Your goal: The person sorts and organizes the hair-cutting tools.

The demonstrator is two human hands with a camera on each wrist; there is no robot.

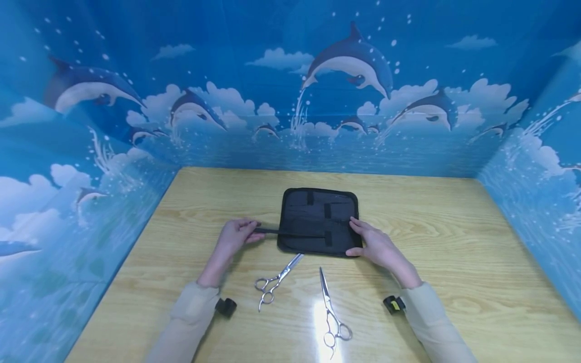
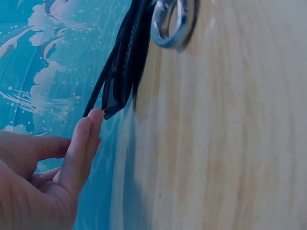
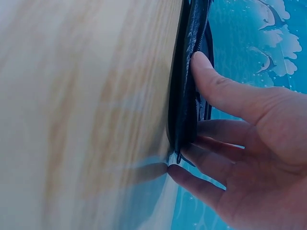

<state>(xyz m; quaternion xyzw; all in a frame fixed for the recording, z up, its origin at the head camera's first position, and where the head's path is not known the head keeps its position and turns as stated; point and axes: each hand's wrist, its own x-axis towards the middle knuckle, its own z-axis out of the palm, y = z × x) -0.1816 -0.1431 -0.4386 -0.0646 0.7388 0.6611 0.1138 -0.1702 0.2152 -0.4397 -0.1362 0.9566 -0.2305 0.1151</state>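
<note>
A black zip case (image 1: 297, 200) with elastic loops lies on the table. From its left side sticks a long, thin black strip (image 1: 272, 231), its kind unclear, which runs across the case to a lower loop. My left hand (image 1: 236, 236) pinches the strip's outer end; in the left wrist view the fingers (image 2: 82, 148) are close to the case's corner. On the opposite side my right hand (image 1: 374, 244) grips the case's edge. The right wrist view shows the thumb (image 3: 216, 86) pressed on the zipped rim and the other fingers around the far side.
Thinning scissors (image 1: 282, 276) lie at an angle just below the case. Farther right is a second pair of silver scissors (image 1: 328, 302), with handles toward me. A wooden table (image 1: 431, 227) carries everything, and dolphin-printed curtains (image 1: 272, 101) surround it at the back and sides.
</note>
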